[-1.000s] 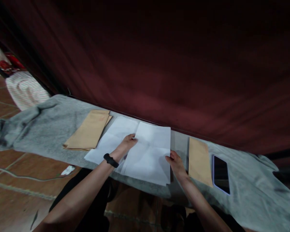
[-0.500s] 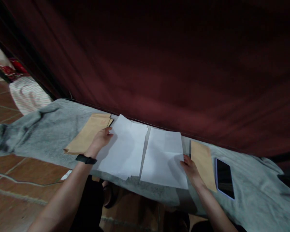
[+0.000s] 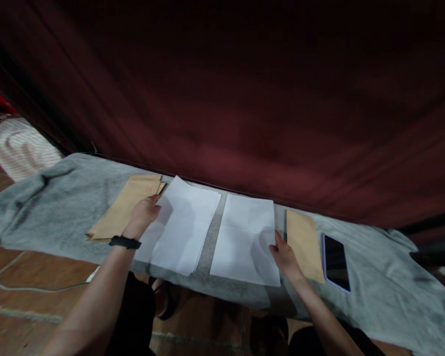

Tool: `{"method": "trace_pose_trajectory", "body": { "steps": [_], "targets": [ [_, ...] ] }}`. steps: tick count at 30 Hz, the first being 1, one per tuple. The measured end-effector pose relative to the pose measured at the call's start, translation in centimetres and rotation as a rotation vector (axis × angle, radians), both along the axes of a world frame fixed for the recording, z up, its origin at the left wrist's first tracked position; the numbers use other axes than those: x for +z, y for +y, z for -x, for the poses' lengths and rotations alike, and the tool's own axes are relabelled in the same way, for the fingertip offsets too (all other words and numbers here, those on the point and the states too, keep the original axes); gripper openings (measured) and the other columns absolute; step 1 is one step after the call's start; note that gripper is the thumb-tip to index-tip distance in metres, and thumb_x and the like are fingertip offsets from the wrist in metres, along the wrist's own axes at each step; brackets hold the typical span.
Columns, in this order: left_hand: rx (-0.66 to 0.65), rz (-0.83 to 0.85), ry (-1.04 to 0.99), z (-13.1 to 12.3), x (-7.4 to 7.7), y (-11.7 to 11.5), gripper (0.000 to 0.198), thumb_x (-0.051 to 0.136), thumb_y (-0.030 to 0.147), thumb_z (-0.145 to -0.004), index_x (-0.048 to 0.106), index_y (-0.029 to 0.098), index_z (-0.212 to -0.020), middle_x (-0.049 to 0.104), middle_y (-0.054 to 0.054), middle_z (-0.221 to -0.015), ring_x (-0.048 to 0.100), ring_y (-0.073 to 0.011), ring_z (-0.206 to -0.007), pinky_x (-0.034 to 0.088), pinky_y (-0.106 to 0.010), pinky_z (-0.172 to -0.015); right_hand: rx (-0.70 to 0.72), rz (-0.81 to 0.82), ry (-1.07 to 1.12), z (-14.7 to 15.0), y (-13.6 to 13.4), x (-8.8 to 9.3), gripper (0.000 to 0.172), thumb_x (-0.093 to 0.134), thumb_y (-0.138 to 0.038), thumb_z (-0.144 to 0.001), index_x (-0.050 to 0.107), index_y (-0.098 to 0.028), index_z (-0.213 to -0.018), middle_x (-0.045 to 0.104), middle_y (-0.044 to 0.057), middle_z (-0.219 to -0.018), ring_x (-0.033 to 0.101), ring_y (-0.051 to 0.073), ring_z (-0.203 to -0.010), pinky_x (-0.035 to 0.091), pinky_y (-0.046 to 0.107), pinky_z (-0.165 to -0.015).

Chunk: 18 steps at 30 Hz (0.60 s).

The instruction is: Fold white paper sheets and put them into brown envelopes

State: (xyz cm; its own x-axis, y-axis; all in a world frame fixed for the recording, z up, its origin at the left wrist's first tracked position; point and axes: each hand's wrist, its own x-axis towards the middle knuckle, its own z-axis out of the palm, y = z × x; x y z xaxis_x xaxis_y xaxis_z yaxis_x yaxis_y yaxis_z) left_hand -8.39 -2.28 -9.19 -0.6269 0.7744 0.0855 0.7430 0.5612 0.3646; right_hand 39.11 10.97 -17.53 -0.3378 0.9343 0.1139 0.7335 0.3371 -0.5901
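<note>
Thumb and fingers of the right hand point(image 3: 285, 254) are closed on the right edge of the white sheet point(image 3: 244, 237), which lies on grey cloth point(image 3: 385, 287). Left of that sheet, the left hand point(image 3: 143, 215), fingers partly curled, meets the left edge of the white papers point(image 3: 187, 227); whether it pinches them cannot be determined. A brown paper stack point(image 3: 114, 210) lies farther left of the sheet, and a brown paper piece point(image 3: 304, 242), then a phone point(image 3: 336, 262), to its right.
</note>
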Motion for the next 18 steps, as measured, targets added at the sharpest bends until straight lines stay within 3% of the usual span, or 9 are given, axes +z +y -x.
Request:
{"method": "trace_pose_trajectory", "body": {
  "steps": [3,5,8,12,15,18],
  "targets": [
    [0.073,0.075,0.182,-1.8,0.5,0.5,0.05,0.054,0.018,-0.089,0.051,0.008,-0.138,0.064,-0.019,-0.121,0.063,-0.035,-0.107,0.049,-0.046,-0.091,-0.003,-0.058,-0.124,0.1,-0.7,0.6,0.06,0.047,-0.025,-0.085,0.048,-0.017,-0.145,0.069,0.015,-0.123,0.069,0.031,-0.104,0.054,0.044,-0.09],
    [0.026,-0.024,0.264,-4.8,0.5,1.2,0.051,0.048,0.021,-0.094,0.045,0.006,-0.143,0.055,-0.024,-0.135,0.057,-0.0374,-0.121,0.045,-0.051,-0.1,-0.017,-0.109,-0.227,0.3,-1.3,1.4,0.06,0.047,-0.027,-0.089,0.045,-0.015,-0.148,0.067,0.019,-0.124,0.069,0.033,-0.1,0.055,0.045,-0.086],
    [-0.348,-0.175,0.22,-12.1,-0.7,2.4,0.044,0.039,0.027,-0.1,0.051,0.009,-0.139,0.051,-0.02,-0.145,0.049,-0.0294,-0.134,0.04,-0.045,-0.112,0.018,-0.24,-0.266,1.1,-2.2,2.5,0.055,0.042,-0.029,-0.095,0.045,-0.015,-0.148,0.062,0.02,-0.131,0.062,0.035,-0.115,0.051,0.05,-0.095],
    [-0.77,-0.176,0.199,-22.6,-3.9,1.9,0.049,0.036,0.03,-0.102,0.043,0.013,-0.147,0.042,-0.014,-0.156,0.034,-0.0251,-0.147,0.029,-0.046,-0.121,0.243,-0.266,-0.134,3.7,-4.0,2.4,0.053,0.033,-0.032,-0.103,0.037,-0.017,-0.153,0.046,0.014,-0.153,0.043,0.028,-0.141,0.042,0.049,-0.112],
    [-0.868,-0.154,0.215,-26.7,-6.1,0.8,0.053,0.037,0.024,-0.098,0.04,0.007,-0.149,0.04,-0.018,-0.156,0.029,-0.0267,-0.149,0.025,-0.049,-0.123,0.39,-0.238,-0.114,5.6,-5.6,1.4,0.054,0.028,-0.032,-0.105,0.027,-0.018,-0.157,0.037,0.009,-0.16,0.034,0.021,-0.147,0.035,0.045,-0.119],
    [-0.832,-0.145,0.229,-27.4,-7.2,0.2,0.057,0.036,0.021,-0.095,0.038,0.005,-0.15,0.041,-0.021,-0.154,0.029,-0.0278,-0.149,0.025,-0.052,-0.123,0.425,-0.265,-0.154,6.1,-6.7,0.6,0.056,0.029,-0.034,-0.105,0.021,-0.019,-0.159,0.032,0.007,-0.162,0.03,0.021,-0.149,0.03,0.046,-0.123]
  ]
}}
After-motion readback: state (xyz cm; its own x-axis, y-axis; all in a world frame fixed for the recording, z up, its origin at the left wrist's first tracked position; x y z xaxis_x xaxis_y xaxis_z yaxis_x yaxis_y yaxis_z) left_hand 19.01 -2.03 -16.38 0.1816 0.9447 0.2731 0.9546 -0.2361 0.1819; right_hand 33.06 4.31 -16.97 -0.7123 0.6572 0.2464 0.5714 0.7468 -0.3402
